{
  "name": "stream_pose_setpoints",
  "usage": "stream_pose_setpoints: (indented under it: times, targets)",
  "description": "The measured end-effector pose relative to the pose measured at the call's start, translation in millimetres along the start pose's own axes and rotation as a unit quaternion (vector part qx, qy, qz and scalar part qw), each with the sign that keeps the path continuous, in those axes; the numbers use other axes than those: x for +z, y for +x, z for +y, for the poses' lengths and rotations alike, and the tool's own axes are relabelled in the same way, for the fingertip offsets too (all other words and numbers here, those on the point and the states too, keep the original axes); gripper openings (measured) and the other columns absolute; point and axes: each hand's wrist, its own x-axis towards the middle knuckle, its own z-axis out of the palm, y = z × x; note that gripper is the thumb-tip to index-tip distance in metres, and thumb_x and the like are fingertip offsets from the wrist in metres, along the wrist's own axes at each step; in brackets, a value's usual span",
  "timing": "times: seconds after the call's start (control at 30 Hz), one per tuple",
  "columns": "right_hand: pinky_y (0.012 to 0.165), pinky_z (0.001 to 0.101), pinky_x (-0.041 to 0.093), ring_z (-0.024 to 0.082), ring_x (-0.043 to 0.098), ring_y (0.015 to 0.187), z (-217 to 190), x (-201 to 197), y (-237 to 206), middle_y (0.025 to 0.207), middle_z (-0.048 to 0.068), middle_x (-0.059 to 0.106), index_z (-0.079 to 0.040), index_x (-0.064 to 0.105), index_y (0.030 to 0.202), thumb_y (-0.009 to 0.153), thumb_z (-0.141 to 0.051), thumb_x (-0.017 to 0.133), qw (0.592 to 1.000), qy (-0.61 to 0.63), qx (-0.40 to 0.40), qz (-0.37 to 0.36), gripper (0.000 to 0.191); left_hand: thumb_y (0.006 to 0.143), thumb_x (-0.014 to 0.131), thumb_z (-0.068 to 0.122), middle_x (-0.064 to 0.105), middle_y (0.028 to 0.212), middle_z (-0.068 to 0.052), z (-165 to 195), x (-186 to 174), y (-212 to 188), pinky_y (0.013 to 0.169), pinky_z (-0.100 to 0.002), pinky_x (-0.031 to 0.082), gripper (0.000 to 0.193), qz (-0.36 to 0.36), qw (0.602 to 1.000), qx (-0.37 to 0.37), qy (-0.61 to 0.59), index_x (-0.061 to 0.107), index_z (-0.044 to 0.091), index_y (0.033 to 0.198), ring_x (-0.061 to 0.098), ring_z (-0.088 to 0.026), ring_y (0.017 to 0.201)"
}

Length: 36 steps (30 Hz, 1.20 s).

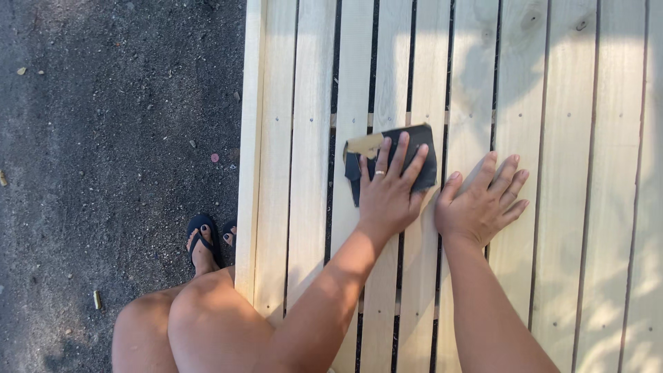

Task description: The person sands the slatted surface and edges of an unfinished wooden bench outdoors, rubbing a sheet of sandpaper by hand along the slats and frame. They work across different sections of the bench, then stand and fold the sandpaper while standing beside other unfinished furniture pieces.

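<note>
A dark sheet of sandpaper [428,173] with one tan corner folded over lies on a pale wooden slatted surface [311,103]. My left hand [387,197] presses flat on the sandpaper, fingers spread and pointing away from me, with a ring on one finger. My right hand [483,204] rests palm down on the bare slats just to the right of the sheet. Its fingers are spread, it holds nothing, and it does not touch the sandpaper.
The slats run away from me with dark gaps between them, and sun and shade fall across them. The surface's left edge [248,138] borders dark gritty ground [103,138]. My bare legs [207,324] and a foot in a black flip-flop [202,242] stand there.
</note>
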Motion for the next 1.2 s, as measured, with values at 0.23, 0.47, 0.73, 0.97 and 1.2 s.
stream_pose_setpoints:
  times: [0.23, 0.47, 0.73, 0.97, 1.2]
  targets:
    - [0.120, 0.0691, 0.010, 0.041, 0.012, 0.158, -0.9, 1.1, 2.2, 0.171, 0.019, 0.021, -0.011, 0.035, 0.161, 0.099, -0.040, 0.051, 1.000, -0.005, 0.012, 0.002, 0.071, 0.101, 0.050, 0.052, 0.017, 0.171, -0.003, -42.6, 7.6, 160.1, 0.121, -0.070, 0.013, 0.065, 0.006, 0.994, -0.010, 0.106, 0.025, 0.038, 0.159, 0.018, -0.033, 0.157]
    - [0.120, 0.0685, 0.010, 0.041, 0.011, 0.158, 0.0, 0.6, 0.8, 0.172, 0.020, 0.020, -0.010, 0.034, 0.161, 0.098, -0.041, 0.051, 1.000, -0.002, 0.007, 0.002, 0.072, 0.096, 0.050, 0.043, 0.013, 0.171, -0.011, -31.8, -38.2, -22.9, 0.117, -0.071, 0.009, 0.072, -0.096, 0.991, -0.002, 0.095, 0.026, 0.028, 0.162, 0.014, -0.038, 0.156]
    - [0.120, 0.0680, 0.010, 0.043, 0.012, 0.158, 0.8, 0.3, 0.8, 0.170, 0.022, 0.022, -0.010, 0.034, 0.161, 0.098, -0.039, 0.052, 1.000, -0.016, 0.003, 0.001, 0.072, 0.091, 0.057, 0.040, 0.019, 0.170, -0.010, -19.3, -38.2, -116.0, 0.116, -0.072, 0.010, 0.073, -0.169, 0.982, -0.046, 0.071, 0.036, 0.028, 0.160, 0.014, -0.037, 0.156]
    - [0.119, 0.0687, 0.011, 0.042, 0.015, 0.157, -1.1, 0.1, 2.7, 0.169, 0.021, 0.024, -0.011, 0.035, 0.160, 0.098, -0.039, 0.052, 1.000, -0.016, 0.008, 0.006, 0.071, 0.102, 0.040, 0.051, 0.006, 0.173, -0.002, -80.5, -19.9, 122.1, 0.123, -0.066, 0.000, 0.066, -0.103, 0.983, -0.062, 0.136, 0.020, 0.038, 0.163, 0.004, -0.031, 0.159]
    - [0.119, 0.0692, 0.011, 0.043, 0.015, 0.157, 0.6, 1.2, 2.4, 0.170, 0.021, 0.024, -0.011, 0.036, 0.160, 0.097, -0.040, 0.053, 1.000, -0.010, 0.001, 0.018, 0.071, 0.105, 0.037, 0.049, 0.007, 0.173, -0.005, -68.0, -4.3, 95.6, 0.122, -0.068, 0.001, 0.063, -0.084, 0.988, -0.031, 0.127, 0.020, 0.036, 0.164, 0.005, -0.035, 0.159]
